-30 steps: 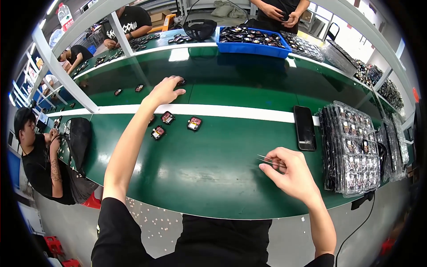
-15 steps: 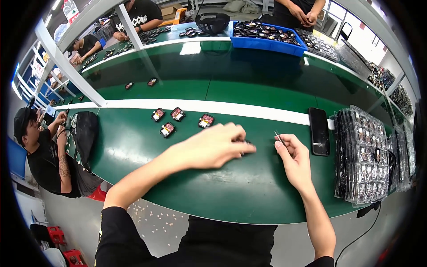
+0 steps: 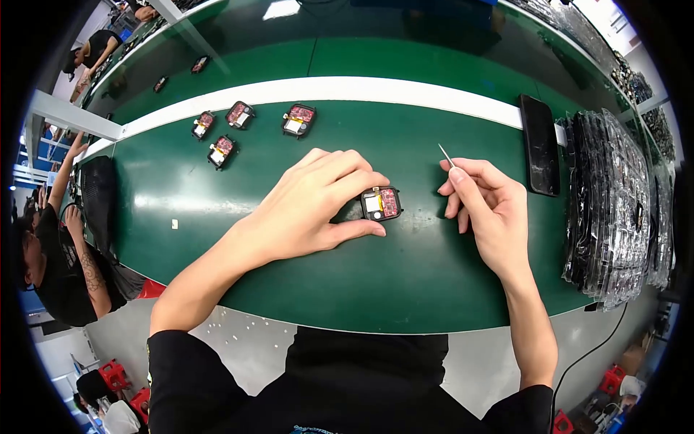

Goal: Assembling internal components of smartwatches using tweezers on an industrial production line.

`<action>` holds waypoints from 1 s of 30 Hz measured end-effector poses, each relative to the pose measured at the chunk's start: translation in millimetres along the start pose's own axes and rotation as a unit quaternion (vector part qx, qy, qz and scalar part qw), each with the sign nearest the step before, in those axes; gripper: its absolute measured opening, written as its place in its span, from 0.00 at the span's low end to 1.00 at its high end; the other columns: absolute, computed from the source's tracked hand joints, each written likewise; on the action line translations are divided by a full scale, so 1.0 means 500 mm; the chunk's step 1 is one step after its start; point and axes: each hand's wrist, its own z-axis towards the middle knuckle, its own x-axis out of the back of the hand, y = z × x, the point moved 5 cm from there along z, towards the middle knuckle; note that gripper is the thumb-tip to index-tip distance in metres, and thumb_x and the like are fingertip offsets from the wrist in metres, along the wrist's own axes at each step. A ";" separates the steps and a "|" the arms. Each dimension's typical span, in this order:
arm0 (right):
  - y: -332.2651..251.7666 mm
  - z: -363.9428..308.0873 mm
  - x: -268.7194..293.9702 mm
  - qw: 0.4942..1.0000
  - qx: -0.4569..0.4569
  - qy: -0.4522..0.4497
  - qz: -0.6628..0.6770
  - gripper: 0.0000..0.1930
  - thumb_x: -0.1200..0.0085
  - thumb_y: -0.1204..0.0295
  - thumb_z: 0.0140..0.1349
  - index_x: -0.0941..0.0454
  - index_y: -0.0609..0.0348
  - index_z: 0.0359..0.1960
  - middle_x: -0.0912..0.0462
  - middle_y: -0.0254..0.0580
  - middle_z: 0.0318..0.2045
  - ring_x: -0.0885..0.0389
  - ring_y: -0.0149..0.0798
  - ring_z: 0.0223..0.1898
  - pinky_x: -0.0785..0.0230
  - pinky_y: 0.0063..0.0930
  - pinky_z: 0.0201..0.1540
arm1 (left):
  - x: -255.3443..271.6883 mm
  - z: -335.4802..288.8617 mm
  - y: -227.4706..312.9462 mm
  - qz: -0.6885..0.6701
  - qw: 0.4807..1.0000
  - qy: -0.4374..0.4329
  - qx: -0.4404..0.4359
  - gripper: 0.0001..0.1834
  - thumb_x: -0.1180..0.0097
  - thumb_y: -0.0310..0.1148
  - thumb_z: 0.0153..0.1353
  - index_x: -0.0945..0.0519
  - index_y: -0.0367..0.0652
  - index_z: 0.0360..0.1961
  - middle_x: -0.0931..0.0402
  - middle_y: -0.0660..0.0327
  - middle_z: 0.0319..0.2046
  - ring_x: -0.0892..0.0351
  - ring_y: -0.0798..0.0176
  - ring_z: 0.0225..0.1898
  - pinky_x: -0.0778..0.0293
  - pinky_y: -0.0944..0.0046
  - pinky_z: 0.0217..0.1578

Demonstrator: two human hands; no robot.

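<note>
My left hand rests on the green tabletop, with its thumb and fingers closed around the left side of an open smartwatch case. The case lies flat, showing a red circuit board and a white-and-yellow part inside its black frame. A little to the right, my right hand pinches slim metal tweezers between thumb and forefinger. Their tip points up and left, apart from the case. Beyond my left hand sit several similar open watch cases.
A white strip runs along the table's far side. On the right are a black phone and a tall stack of clear plastic trays. At left lie a small pale square and a black bag, near a seated co-worker.
The view has tipped downward. My left hand, blurred over a dark thing before, now holds the watch case in plain sight. My right hand still holds the tweezers. A small pale square now shows at left.
</note>
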 end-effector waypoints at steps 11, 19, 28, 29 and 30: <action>-0.010 -0.031 -0.033 0.999 0.028 -0.028 -0.031 0.06 0.30 0.79 0.75 0.08 0.70 0.48 0.08 0.37 0.32 0.16 0.20 0.31 0.29 0.15 0.31 | -0.005 -0.012 -0.020 -0.055 0.996 -0.024 0.063 0.31 0.15 0.39 0.57 0.13 0.46 0.61 0.18 0.61 0.51 0.21 0.55 0.48 0.29 0.56 0.52; -0.017 -0.028 -0.031 0.982 0.098 -0.056 -0.149 0.04 0.30 0.83 0.64 0.08 0.69 0.40 0.15 0.33 0.23 0.22 0.19 0.24 0.37 0.20 0.25 | -0.007 0.001 -0.013 -0.124 0.989 -0.052 0.057 0.30 0.16 0.38 0.56 0.11 0.47 0.60 0.18 0.64 0.40 0.27 0.60 0.36 0.34 0.61 0.45; -0.029 -0.032 -0.052 0.951 0.194 -0.040 -0.238 0.03 0.30 0.83 0.61 0.08 0.67 0.37 0.16 0.39 0.21 0.23 0.30 0.18 0.36 0.27 0.23 | -0.009 0.007 -0.024 -0.130 0.986 -0.057 0.092 0.28 0.16 0.34 0.53 0.08 0.45 0.57 0.20 0.66 0.33 0.35 0.65 0.31 0.38 0.62 0.41; -0.027 -0.032 -0.053 0.953 0.190 -0.038 -0.231 0.03 0.29 0.83 0.61 0.08 0.67 0.37 0.16 0.39 0.21 0.23 0.29 0.18 0.36 0.27 0.22 | -0.009 0.006 -0.024 -0.129 0.986 -0.057 0.091 0.28 0.16 0.34 0.53 0.08 0.45 0.57 0.20 0.65 0.33 0.35 0.65 0.31 0.38 0.62 0.41; -0.025 -0.032 -0.053 0.956 0.186 -0.036 -0.224 0.03 0.29 0.83 0.61 0.08 0.67 0.37 0.16 0.39 0.21 0.23 0.29 0.18 0.36 0.27 0.22 | -0.009 0.005 -0.025 -0.129 0.986 -0.057 0.092 0.28 0.16 0.34 0.53 0.08 0.45 0.57 0.20 0.65 0.33 0.35 0.65 0.31 0.38 0.62 0.41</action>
